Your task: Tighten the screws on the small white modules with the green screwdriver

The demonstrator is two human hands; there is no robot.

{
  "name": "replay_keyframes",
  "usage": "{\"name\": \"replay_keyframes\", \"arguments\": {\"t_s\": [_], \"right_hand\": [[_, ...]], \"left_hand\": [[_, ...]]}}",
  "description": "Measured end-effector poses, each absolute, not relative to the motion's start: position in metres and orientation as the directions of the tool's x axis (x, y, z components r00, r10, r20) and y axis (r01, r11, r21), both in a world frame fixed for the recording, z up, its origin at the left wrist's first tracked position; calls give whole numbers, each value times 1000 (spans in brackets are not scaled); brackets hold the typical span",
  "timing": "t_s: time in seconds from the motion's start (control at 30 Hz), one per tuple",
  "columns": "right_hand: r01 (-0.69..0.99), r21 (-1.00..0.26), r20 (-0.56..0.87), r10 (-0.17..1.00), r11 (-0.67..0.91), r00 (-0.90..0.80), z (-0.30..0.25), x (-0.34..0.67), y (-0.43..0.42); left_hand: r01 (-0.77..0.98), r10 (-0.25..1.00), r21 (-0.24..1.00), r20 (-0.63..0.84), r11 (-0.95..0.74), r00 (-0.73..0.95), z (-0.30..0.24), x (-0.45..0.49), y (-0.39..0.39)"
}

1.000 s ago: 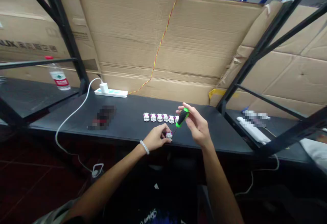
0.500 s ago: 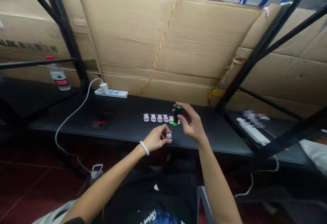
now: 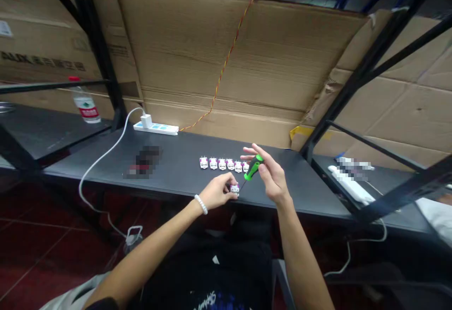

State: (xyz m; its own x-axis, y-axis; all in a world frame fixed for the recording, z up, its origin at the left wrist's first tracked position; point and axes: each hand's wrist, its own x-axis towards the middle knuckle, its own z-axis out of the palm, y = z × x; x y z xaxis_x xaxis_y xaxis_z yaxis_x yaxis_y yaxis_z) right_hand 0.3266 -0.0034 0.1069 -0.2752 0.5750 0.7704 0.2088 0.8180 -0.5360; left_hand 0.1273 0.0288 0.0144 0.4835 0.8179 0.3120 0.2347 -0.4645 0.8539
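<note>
We cannot tell what pixelation hides in the dark lump (image 3: 143, 161) or the pale grey patch (image 3: 354, 168). The left hand (image 3: 219, 193) covers part of a small white-and-purple plastic block (image 3: 234, 188), and we find the thin dark screwdriver shaft (image 3: 242, 183) too fine to show its tip.

This looks like a workshop or store room: big cardboard sheets (image 3: 212, 55) stand behind a black desk (image 3: 176, 159), with dark metal shelf frames (image 3: 353, 79), a power strip (image 3: 155, 128) and a green-handled screwdriver (image 3: 253, 167).
</note>
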Motion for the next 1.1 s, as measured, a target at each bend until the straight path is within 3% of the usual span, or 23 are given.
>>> {"name": "replay_keyframes", "arguments": {"t_s": [0.07,0.13,0.27,0.33,0.4,0.5,0.57,0.73,0.93,1.1], "right_hand": [[161,-619,704,634,769,-319,109,329,-5],[234,-607,705,650,760,-284,112,331,-5],[594,-346,865,492,727,-99,118,327,-2],[674,-254,909,408,694,-78,116,324,-1],[636,-261,894,430,726,-124,113,325,-2],[437,-430,794,561,790,-234,108,331,-4],[412,-493,760,610,766,-224,109,335,-5],[637,-326,874,480,699,-80,111,338,-6],[459,-454,786,586,764,-197,112,339,-8],[702,-263,909,414,662,-50,115,333,-7]], "left_hand": [[232,812,849,321,-475,487,14,127,29],[240,812,844,321,-479,488,14,127,29],[245,817,848,311,-469,486,14,127,29],[246,818,850,309,-467,484,14,127,29],[245,821,853,306,-461,482,14,128,29],[229,818,857,311,-462,484,13,128,29],[228,815,854,316,-468,486,12,129,30],[246,819,850,309,-466,483,12,128,31],[223,815,862,302,-455,495,14,127,30],[249,815,847,307,-470,492,12,127,32]]}}
